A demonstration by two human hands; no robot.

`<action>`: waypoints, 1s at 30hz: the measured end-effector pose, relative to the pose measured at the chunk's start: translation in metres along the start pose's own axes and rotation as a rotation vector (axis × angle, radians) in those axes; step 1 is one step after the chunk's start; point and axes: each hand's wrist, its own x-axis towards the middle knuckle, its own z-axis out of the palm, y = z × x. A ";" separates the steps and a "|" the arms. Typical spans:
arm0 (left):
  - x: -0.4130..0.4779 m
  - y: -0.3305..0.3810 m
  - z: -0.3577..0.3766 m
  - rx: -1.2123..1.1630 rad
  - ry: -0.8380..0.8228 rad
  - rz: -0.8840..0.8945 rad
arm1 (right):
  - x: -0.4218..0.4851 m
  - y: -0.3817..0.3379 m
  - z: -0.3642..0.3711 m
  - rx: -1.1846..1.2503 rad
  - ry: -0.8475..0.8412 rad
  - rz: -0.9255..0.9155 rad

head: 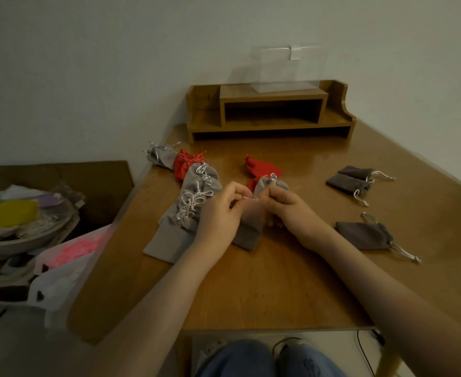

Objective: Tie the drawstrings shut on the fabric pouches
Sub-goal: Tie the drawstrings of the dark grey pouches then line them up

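Honestly, the grey pouch looks light and floppy, so left hand and right hand each pinch its thin, probably slippery drawstring.

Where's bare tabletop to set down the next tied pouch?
Free: near table edge between the forearms; the strip between wooden shelf and red pouch. Crowded: grey pouch pile by the left hand, dark pouches right of the right hand.
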 end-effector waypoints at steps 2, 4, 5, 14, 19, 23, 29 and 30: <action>-0.001 -0.001 0.000 0.022 0.029 0.006 | 0.000 0.002 -0.001 -0.042 0.028 0.028; -0.002 -0.002 0.000 0.064 0.048 0.025 | 0.001 0.003 -0.001 -0.090 0.049 0.054; -0.002 -0.002 0.000 0.082 0.054 0.035 | 0.002 0.004 -0.001 -0.118 0.055 0.060; 0.000 -0.002 0.000 0.080 0.009 0.021 | 0.002 0.004 0.000 -0.072 0.065 0.037; 0.000 -0.003 0.001 0.043 0.000 0.011 | 0.003 0.006 0.000 -0.064 0.073 0.049; 0.000 -0.002 0.002 0.016 -0.005 0.013 | 0.004 0.005 0.000 -0.054 0.090 0.052; 0.000 -0.002 0.003 0.025 -0.001 0.021 | 0.003 0.007 0.001 -0.113 0.109 0.040; 0.000 -0.002 0.002 0.032 0.004 0.020 | 0.004 0.008 0.000 -0.131 0.112 0.042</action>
